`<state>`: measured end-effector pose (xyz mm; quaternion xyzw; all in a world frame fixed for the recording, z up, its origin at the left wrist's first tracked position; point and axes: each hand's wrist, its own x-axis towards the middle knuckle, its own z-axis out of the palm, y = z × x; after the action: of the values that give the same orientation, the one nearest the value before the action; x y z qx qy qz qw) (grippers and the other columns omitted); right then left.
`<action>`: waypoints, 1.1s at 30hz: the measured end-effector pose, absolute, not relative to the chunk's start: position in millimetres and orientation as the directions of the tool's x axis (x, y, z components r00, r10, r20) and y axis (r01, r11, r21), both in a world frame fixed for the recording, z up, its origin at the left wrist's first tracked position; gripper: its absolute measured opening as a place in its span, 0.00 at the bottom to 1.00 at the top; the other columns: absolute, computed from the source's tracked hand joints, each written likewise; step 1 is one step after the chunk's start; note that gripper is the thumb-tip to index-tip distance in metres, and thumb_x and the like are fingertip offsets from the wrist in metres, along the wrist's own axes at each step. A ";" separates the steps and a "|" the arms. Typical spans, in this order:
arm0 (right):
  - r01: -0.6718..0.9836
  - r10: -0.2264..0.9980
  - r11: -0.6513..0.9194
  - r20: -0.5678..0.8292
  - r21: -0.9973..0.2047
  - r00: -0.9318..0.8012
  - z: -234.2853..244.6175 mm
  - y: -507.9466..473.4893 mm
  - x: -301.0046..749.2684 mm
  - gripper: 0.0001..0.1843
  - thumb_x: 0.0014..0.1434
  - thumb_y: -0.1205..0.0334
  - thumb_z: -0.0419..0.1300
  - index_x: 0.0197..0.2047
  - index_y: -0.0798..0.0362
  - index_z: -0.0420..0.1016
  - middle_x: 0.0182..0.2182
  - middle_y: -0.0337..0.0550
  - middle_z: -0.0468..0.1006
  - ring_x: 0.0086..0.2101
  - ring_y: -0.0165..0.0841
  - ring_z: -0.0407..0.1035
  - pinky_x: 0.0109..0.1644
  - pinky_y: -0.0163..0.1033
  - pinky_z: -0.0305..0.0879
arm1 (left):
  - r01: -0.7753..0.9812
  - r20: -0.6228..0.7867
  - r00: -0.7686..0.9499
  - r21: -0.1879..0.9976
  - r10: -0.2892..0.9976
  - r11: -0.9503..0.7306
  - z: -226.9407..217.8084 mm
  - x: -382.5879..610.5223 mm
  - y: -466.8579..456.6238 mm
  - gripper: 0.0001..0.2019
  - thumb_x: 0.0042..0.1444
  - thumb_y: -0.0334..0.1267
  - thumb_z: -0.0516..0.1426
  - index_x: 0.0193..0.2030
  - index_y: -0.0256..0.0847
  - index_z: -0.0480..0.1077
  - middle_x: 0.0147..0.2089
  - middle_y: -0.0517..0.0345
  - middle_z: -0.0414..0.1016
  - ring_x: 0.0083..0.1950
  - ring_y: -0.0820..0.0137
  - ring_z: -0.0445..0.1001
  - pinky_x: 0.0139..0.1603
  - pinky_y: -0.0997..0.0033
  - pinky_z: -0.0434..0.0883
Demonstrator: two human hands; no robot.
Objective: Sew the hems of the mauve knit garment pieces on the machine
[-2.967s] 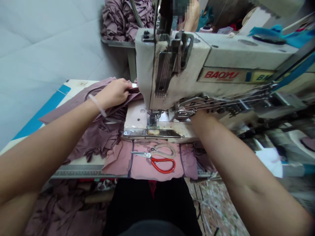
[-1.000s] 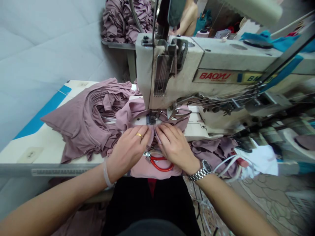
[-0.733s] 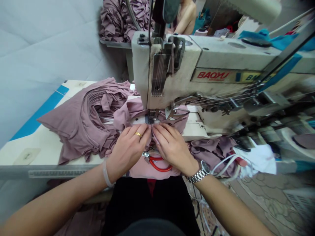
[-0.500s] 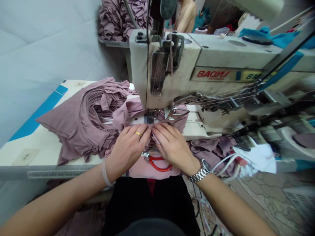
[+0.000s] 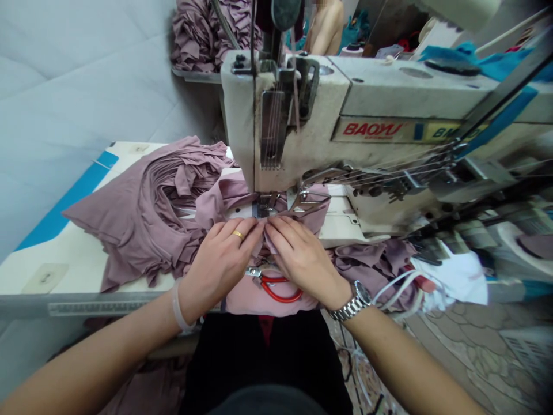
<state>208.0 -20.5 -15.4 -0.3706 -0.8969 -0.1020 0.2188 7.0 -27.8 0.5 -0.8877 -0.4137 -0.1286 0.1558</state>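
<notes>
Mauve fabric (image 5: 315, 216) lies under the needle area of a sewing machine (image 5: 289, 138). My left hand (image 5: 227, 245), with a gold ring, is closed on the fabric's edge just in front of the presser foot (image 5: 264, 207). My right hand (image 5: 298, 253), wearing a metal watch, pinches the same fabric from the right, its fingertips close to the left ones. Below my hands, red-handled scissors (image 5: 280, 295) rest on a pink cloth (image 5: 250, 297); their blades are partly hidden. The fabric between my palms is mostly covered.
A large heap of mauve pieces (image 5: 142, 202) lies on the left of the table (image 5: 82, 265). More mauve cloth (image 5: 375, 262) and white material (image 5: 462, 276) sit at the right. Behind the machine are another fabric pile (image 5: 194, 37) and a person's arm (image 5: 326, 31).
My left hand has shifted slightly left, its fingers still at the fabric. My right hand stays almost in place. The view has moved a little.
</notes>
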 end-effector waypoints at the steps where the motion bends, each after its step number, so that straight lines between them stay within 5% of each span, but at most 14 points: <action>1: 0.711 0.630 0.703 0.469 -0.006 -0.619 -16.4 -20.4 208.8 0.20 0.64 0.70 0.52 0.58 0.67 0.68 0.57 0.60 0.70 0.57 0.46 0.63 0.61 0.51 0.65 | 0.774 0.357 0.625 -0.166 0.695 -0.611 1.1 7.0 -27.6 0.20 0.62 0.28 0.51 0.61 0.33 0.66 0.58 0.46 0.70 0.54 0.58 0.69 0.47 0.60 0.68; 15: 0.784 0.705 0.620 0.458 -0.027 -0.542 -13.0 -16.5 191.2 0.22 0.67 0.63 0.49 0.59 0.67 0.68 0.57 0.56 0.71 0.56 0.47 0.63 0.59 0.52 0.62 | 0.794 0.324 0.606 -0.179 0.727 -0.582 -1.5 8.5 -22.5 0.21 0.63 0.30 0.50 0.63 0.31 0.64 0.64 0.44 0.66 0.60 0.56 0.67 0.55 0.58 0.67; 21: 0.763 0.644 0.646 0.554 -0.025 -0.527 -20.5 -14.3 193.2 0.20 0.65 0.66 0.51 0.56 0.68 0.71 0.54 0.57 0.74 0.54 0.46 0.63 0.58 0.51 0.63 | 0.756 0.380 0.631 -0.109 0.676 -0.645 -2.0 4.9 -20.3 0.17 0.64 0.31 0.50 0.58 0.30 0.67 0.60 0.43 0.70 0.58 0.55 0.69 0.55 0.56 0.69; 27: 0.696 0.627 0.697 0.618 -0.173 -0.474 -21.0 -16.3 194.7 0.12 0.65 0.69 0.53 0.47 0.62 0.75 0.43 0.51 0.78 0.45 0.40 0.66 0.49 0.47 0.67 | 0.702 0.431 0.662 -0.073 0.613 -0.708 1.1 -1.3 -20.4 0.13 0.64 0.31 0.52 0.53 0.32 0.70 0.52 0.46 0.75 0.51 0.59 0.73 0.51 0.58 0.73; 33: 0.685 0.672 0.684 0.582 -0.250 -0.458 -16.6 -10.8 192.5 0.12 0.65 0.69 0.54 0.47 0.61 0.75 0.43 0.50 0.77 0.44 0.39 0.66 0.49 0.47 0.66 | 0.696 0.474 0.650 -0.058 0.594 -0.716 2.1 0.4 -15.6 0.12 0.64 0.32 0.54 0.51 0.31 0.70 0.52 0.46 0.75 0.49 0.59 0.74 0.49 0.57 0.74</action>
<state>192.5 -10.8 -16.6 -0.3974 -0.8538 -0.0098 0.3362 0.4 -15.6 2.1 -0.9006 -0.3581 -0.2160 0.1183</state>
